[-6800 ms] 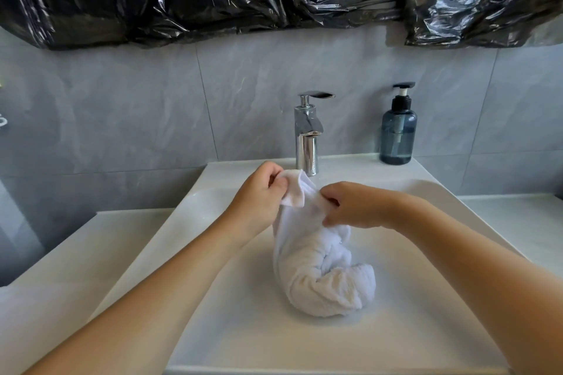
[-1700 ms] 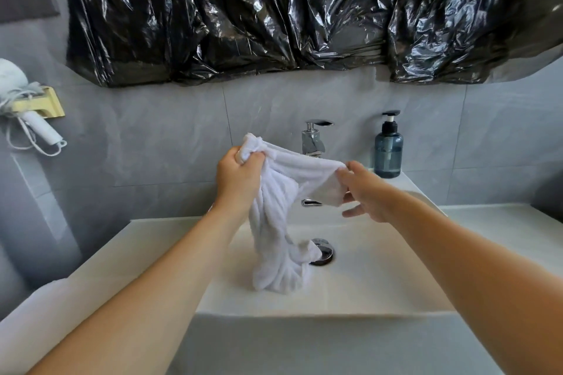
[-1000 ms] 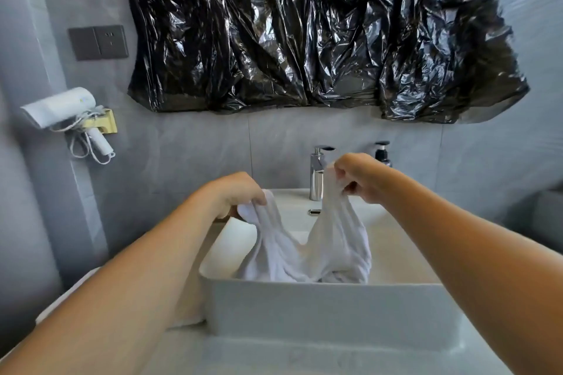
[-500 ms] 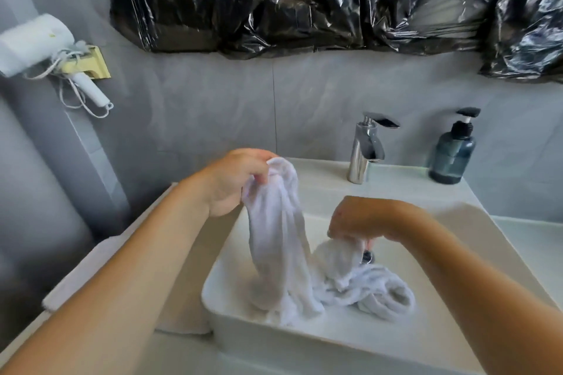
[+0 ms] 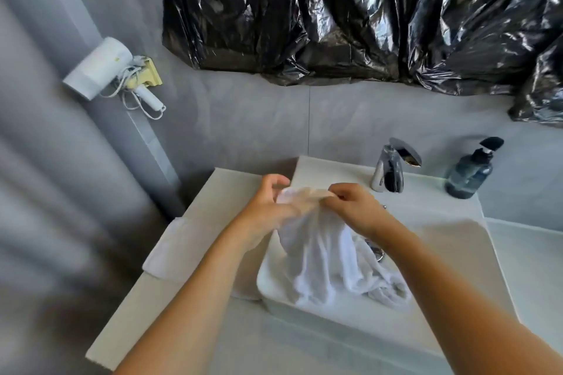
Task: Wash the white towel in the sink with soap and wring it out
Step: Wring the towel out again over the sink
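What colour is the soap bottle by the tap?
The soap bottle is translucent dark blue with a black pump, seen in the head view.

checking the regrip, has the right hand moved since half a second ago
Yes. The right hand rose from low beside the drain to the towel's top edge, meeting the left hand above the sink.

White towel (image 5: pixel 323 256) bunched and draped, top edge lifted above the sink (image 5: pixel 451 240), lower folds heaped in the white basin by its left rim, soap bottle (image 5: pixel 470 173) upright on the back ledge
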`<state>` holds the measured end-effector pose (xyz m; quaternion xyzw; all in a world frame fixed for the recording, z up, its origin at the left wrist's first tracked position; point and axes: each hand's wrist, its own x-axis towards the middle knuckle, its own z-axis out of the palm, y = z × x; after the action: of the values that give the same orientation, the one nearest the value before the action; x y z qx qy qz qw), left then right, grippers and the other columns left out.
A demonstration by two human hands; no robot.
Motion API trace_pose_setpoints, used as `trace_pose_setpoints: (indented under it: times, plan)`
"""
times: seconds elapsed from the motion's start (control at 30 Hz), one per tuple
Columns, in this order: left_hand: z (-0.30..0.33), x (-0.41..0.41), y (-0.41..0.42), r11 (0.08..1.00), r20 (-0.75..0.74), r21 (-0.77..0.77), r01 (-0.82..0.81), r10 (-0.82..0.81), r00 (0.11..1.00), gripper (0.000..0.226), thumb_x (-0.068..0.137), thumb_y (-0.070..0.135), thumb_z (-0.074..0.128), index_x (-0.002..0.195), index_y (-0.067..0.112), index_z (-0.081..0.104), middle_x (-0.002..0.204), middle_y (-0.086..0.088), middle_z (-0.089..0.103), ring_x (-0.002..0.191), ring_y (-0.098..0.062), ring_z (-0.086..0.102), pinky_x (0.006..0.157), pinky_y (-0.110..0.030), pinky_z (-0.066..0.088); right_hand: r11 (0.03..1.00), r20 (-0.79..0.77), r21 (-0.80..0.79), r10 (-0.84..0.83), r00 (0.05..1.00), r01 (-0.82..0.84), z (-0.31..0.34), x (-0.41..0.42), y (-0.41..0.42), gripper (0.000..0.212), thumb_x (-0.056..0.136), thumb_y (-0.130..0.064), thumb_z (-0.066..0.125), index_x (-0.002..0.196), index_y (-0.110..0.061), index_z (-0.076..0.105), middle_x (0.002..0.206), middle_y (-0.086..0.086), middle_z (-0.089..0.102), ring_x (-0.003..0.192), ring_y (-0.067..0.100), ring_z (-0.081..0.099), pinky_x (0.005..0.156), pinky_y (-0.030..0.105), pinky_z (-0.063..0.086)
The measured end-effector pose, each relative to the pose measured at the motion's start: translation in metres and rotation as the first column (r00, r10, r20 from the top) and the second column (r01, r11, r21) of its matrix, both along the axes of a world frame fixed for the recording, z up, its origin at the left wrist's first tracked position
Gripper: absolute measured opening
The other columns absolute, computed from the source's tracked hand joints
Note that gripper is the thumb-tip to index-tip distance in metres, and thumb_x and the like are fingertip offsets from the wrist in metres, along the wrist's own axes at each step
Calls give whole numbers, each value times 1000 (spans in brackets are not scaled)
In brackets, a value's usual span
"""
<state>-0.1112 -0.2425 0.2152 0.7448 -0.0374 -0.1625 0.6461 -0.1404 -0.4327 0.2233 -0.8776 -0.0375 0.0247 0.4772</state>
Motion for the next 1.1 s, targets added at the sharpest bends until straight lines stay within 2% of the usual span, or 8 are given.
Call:
trace_pose_setpoints:
  times: [0.13,0.23,0.33,0.4,0.5,0.63,0.77,1.1]
  plan:
    - [-38,-8,-4,871,-162,370,325,-284,945,27,80,16,75,105,20,65,97,6,66,86,-10,63,71,-22,50,973,26,206,-113,993,106,12,-1,4,25,88,-13,57,72,3,48,66,4,40,60,13,37,55,29,29]
    - [-55,-6,-7,921,-45,315,231,-228,973,17,75,33,63,90,25,65,93,5,68,90,-14,64,86,-35,49,924,-94,322,-186,978,207,17,-1,-2,15,85,-25,66,88,-10,61,76,0,62,69,14,57,63,28,42]
    - [-52,-2,-3,965,136,241,103,-139,981,7,84,21,54,83,24,60,82,6,62,78,-10,56,76,-30,45,990,-293,-33,-138,946,134,12,2,-19,43,73,-49,78,95,-14,68,88,1,69,82,17,63,72,30,47]
    - [-45,-1,2,981,233,189,52,-97,968,10,92,11,54,87,18,60,78,7,60,74,-8,54,69,-24,43,985,-377,-173,-91,922,27,1,4,-24,38,76,-48,78,87,-13,72,87,1,71,83,19,64,79,33,50]
    - [-40,3,4,990,332,144,3,-51,942,9,96,13,56,90,17,60,76,10,58,70,-6,52,63,-20,41,994,-286,-33,-106,952,100,-12,4,-19,19,91,-31,64,85,-12,66,80,4,65,73,20,57,71,34,45]
    - [-56,13,7,968,115,244,55,-85,990,14,88,12,67,100,17,61,96,-3,68,84,-17,65,70,-29,53,925,-79,190,-321,944,330,-11,7,-16,22,103,-26,44,84,-18,52,77,5,53,68,19,47,64,32,37]
    - [-88,7,19,789,-102,516,333,-329,939,20,88,18,61,71,22,52,67,9,49,63,-13,46,60,-27,37,907,46,141,-406,913,397,-7,9,-14,22,105,-30,38,97,-14,51,79,-2,46,69,14,41,61,30,33]
    - [-52,16,10,962,168,271,-45,-2,986,9,103,22,45,96,26,49,73,4,50,64,-13,46,57,-26,37,890,-179,358,-232,956,283,-31,-5,-12,21,74,-15,65,91,-16,53,84,6,55,79,23,53,72,36,42]
